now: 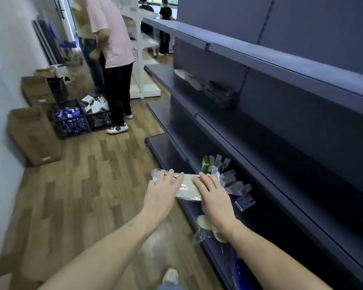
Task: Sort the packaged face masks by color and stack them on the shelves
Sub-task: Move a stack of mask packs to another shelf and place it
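Note:
Both hands hold a clear-wrapped pack of pale greenish-white face masks [187,188] at the front edge of the lowest dark shelf [199,214]. My left hand [162,190] grips its left end, my right hand [213,197] lies over its right end. Below my right wrist another clear pack with pale masks [204,223] lies on the same shelf. Small packets in purple, clear and green [228,176] are heaped further in on that shelf. Dark mask packs [218,93] and a grey pack [186,77] sit on a higher shelf.
The dark shelving unit [281,65] fills the right side. A person in a pink shirt [111,38] stands in the aisle beside black crates [71,120] of goods. Cardboard boxes [34,135] line the left wall. Wooden floor [92,185] lies between.

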The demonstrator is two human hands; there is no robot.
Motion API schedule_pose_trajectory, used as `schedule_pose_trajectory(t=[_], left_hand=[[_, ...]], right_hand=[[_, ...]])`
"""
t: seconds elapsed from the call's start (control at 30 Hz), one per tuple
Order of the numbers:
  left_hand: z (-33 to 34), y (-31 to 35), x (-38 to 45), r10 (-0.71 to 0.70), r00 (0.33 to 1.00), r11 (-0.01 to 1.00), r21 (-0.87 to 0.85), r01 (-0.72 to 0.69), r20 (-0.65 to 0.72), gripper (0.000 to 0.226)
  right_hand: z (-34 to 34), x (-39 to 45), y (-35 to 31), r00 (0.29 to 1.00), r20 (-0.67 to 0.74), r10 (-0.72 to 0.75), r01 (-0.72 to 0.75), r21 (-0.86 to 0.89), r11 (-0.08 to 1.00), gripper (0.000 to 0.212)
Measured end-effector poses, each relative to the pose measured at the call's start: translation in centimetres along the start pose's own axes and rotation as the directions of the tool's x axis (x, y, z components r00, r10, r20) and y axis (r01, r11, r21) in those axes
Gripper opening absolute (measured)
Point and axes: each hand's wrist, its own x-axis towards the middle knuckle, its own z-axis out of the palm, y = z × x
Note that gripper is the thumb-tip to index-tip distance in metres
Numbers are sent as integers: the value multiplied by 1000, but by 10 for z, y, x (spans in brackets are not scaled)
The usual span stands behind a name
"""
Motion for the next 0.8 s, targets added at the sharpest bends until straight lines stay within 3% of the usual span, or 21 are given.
schedule_pose_trajectory(t=[0.2,0.3,0.5,0.67,0.8], left_hand=[[6,-54,103,6,998,1000,15,-5,-64,78],[12,-86,150,-49,996,996,66,54,-77,71],[27,-152,216,-134,989,987,77,139,-59,79],[42,-204,281,-121,988,991,37,125,-98,71],[60,-245,341,-57,991,998,1,58,-117,66]], right_hand=[[41,115,31,990,-134,-42,37,-42,998,62],[60,176,36,998,-33,54,-57,-95,994,71],[98,272,33,997,82,8,5,-161,987,68],[129,349,37,995,98,-12,31,-195,980,65],[159,404,44,992,114,55,-29,-217,976,75]])
